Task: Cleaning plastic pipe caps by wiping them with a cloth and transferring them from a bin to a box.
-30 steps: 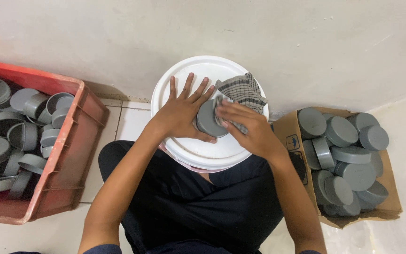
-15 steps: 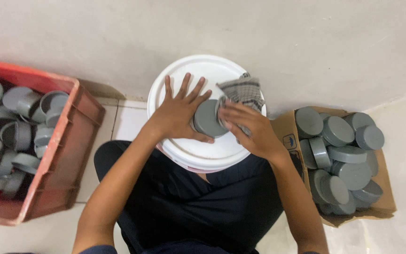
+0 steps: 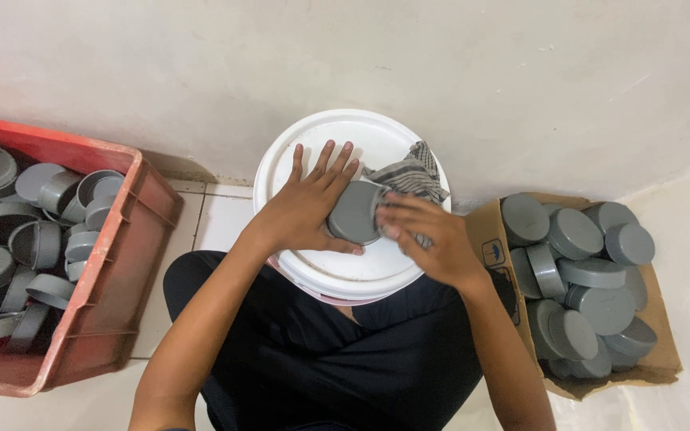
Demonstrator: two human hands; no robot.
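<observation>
Round grey plastic cap [image 3: 353,212], smooth and matte, sits frame centre on white bucket lid [image 3: 337,136]. Left hand [image 3: 307,206] grips its edge, fingers spread; right hand [image 3: 425,235] presses checked cloth [image 3: 409,174] against it.

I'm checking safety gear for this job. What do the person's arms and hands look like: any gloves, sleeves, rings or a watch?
Both forearms show bare from the bottom edge of the frame to the wrist: no sleeves in view. The left hand and right hand wear no gloves, and no ring, watch or wristband shows. Nails look short and unpainted. Below them, the clothing over the lap is dark.
</observation>
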